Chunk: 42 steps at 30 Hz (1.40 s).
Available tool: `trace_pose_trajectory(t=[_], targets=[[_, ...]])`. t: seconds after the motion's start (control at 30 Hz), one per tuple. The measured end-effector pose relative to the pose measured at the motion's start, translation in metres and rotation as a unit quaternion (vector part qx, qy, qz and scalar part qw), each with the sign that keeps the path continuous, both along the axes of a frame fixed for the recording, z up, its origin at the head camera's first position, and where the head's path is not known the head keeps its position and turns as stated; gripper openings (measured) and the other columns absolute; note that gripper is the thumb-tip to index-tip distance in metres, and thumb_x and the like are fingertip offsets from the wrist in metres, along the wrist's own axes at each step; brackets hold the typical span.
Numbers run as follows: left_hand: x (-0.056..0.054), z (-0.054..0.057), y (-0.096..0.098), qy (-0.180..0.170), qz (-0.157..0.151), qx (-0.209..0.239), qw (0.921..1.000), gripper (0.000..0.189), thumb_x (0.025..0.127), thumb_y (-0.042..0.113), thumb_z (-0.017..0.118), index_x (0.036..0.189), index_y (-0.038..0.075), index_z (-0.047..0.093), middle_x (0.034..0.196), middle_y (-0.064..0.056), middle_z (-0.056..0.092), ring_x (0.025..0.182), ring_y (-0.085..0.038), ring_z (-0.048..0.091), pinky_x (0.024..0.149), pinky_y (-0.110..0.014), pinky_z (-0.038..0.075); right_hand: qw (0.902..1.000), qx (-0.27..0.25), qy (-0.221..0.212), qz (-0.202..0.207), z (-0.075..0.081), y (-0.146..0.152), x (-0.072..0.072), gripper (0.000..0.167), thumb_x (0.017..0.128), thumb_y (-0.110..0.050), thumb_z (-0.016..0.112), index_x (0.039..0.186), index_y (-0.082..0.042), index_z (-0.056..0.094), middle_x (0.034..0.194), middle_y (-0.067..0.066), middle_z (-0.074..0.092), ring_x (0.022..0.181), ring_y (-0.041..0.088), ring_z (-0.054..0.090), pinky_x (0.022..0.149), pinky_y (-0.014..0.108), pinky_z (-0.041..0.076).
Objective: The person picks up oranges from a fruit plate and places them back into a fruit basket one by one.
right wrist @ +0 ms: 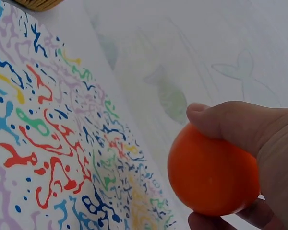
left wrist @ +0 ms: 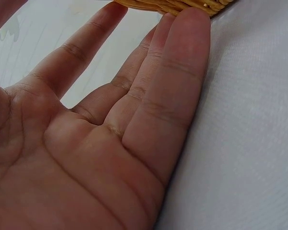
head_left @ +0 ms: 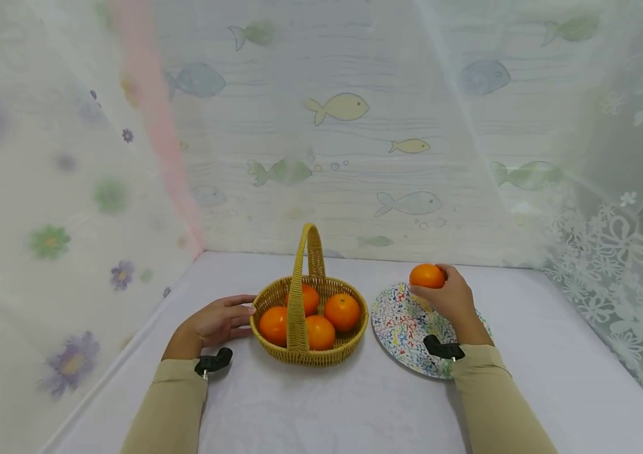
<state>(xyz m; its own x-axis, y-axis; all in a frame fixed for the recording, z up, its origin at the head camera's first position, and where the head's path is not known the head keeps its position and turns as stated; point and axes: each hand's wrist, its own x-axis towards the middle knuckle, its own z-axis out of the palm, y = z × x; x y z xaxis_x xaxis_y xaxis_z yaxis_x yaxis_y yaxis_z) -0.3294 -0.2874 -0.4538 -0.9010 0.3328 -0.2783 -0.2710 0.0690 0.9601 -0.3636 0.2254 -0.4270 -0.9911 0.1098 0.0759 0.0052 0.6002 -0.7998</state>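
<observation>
My right hand [head_left: 451,296] grips an orange [head_left: 427,276] between thumb and fingers, above the far part of a round, multicoloured patterned mat [head_left: 406,328]. In the right wrist view the thumb lies across one side of the orange [right wrist: 213,172] and fingertips show on the other. A yellow wicker basket [head_left: 324,358] with a tall arched handle stands at the middle of the table, with several oranges [head_left: 342,312] inside. My left hand [head_left: 220,323] rests at the basket's left side. Its fingers are nearly straight, with fingertips right at the wicker [left wrist: 158,5].
A white cloth covers the table [head_left: 321,410]. Behind it hangs a pale curtain [head_left: 338,157] printed with fish. A flowered curtain [head_left: 72,252] stands along the left, and sheer white lace [head_left: 622,302] along the right. The mat lies just right of the basket.
</observation>
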Motion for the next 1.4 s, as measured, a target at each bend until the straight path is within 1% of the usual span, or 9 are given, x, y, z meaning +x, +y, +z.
trace_pose_trajectory(t=[0.17,0.3,0.47,0.63,0.83,0.93,1.13,1.23,1.4], targets=[[-0.001,0.002,0.0,-0.002,-0.001,0.0,1.0,0.063,0.102,0.023,0.067,0.156,0.003,0.04,0.136,-0.006,0.066,0.115,-0.02,0.069,0.101,-0.041,0.057,0.9999,-0.009,0.003,0.009,0.004,-0.004,0.001,0.096,0.087,-0.044,0.082,0.159,-0.006,0.031,0.153,0.024,0.044,0.13,0.045,0.05,0.106,0.06,0.05],[-0.001,0.001,-0.001,-0.005,0.001,0.0,1.0,0.064,0.101,0.024,0.068,0.156,0.004,0.04,0.137,-0.006,0.065,0.115,-0.02,0.069,0.101,-0.041,0.058,0.9997,-0.01,0.007,0.021,0.008,-0.009,0.001,0.096,0.087,-0.045,0.082,0.159,-0.007,0.031,0.152,0.024,0.044,0.129,0.045,0.051,0.104,0.059,0.052],[-0.001,0.0,-0.003,-0.007,0.005,0.0,1.0,0.065,0.101,0.024,0.068,0.156,0.004,0.04,0.136,-0.006,0.065,0.115,-0.019,0.069,0.101,-0.041,0.058,0.9994,-0.009,0.012,0.03,0.015,-0.016,0.002,0.096,0.086,-0.046,0.083,0.158,-0.008,0.033,0.151,0.022,0.046,0.128,0.043,0.051,0.105,0.059,0.051],[0.0,0.0,-0.003,-0.005,0.006,0.002,1.0,0.063,0.102,0.023,0.066,0.156,0.004,0.04,0.136,-0.006,0.065,0.115,-0.019,0.069,0.101,-0.04,0.058,0.9993,-0.003,0.015,0.034,0.019,-0.023,0.003,0.096,0.085,-0.047,0.083,0.158,-0.009,0.033,0.15,0.022,0.047,0.127,0.042,0.052,0.106,0.058,0.051],[0.0,0.0,-0.003,-0.004,0.005,0.006,1.0,0.062,0.102,0.022,0.067,0.155,0.004,0.041,0.134,-0.004,0.067,0.114,-0.019,0.07,0.1,-0.04,0.058,0.9988,0.009,0.032,0.037,0.023,-0.03,0.005,0.094,0.084,-0.047,0.085,0.156,-0.007,0.039,0.146,0.025,0.043,0.125,0.042,0.052,0.104,0.056,0.053],[-0.001,-0.001,-0.003,-0.003,0.0,0.011,0.9999,0.061,0.102,0.021,0.066,0.155,0.003,0.04,0.133,-0.004,0.067,0.114,-0.018,0.07,0.1,-0.04,0.058,0.9984,0.01,0.036,0.043,0.026,-0.032,0.007,0.094,0.083,-0.047,0.085,0.155,-0.008,0.04,0.147,0.025,0.042,0.125,0.042,0.053,0.102,0.056,0.054],[-0.002,-0.002,-0.004,0.001,-0.007,0.021,0.9998,0.06,0.103,0.019,0.064,0.156,0.002,0.039,0.132,-0.004,0.068,0.114,-0.018,0.07,0.099,-0.039,0.058,0.9976,0.018,0.035,0.057,0.031,-0.037,0.011,0.095,0.083,-0.047,0.085,0.156,-0.007,0.039,0.148,0.025,0.044,0.123,0.042,0.054,0.098,0.056,0.055],[-0.002,-0.002,-0.003,0.0,-0.006,0.022,0.9997,0.061,0.103,0.019,0.065,0.156,0.002,0.039,0.131,-0.005,0.069,0.113,-0.018,0.071,0.099,-0.04,0.058,0.9972,0.028,0.032,0.061,0.033,-0.041,0.012,0.094,0.083,-0.047,0.085,0.156,-0.009,0.04,0.147,0.024,0.045,0.122,0.042,0.054,0.097,0.055,0.056],[-0.001,-0.002,-0.002,-0.004,-0.004,0.022,0.9997,0.063,0.102,0.019,0.066,0.156,0.002,0.038,0.131,-0.005,0.069,0.113,-0.018,0.071,0.099,-0.04,0.058,0.9963,0.03,0.033,0.074,0.035,-0.048,0.014,0.093,0.082,-0.048,0.085,0.156,-0.011,0.042,0.145,0.022,0.047,0.121,0.04,0.055,0.096,0.054,0.056]])
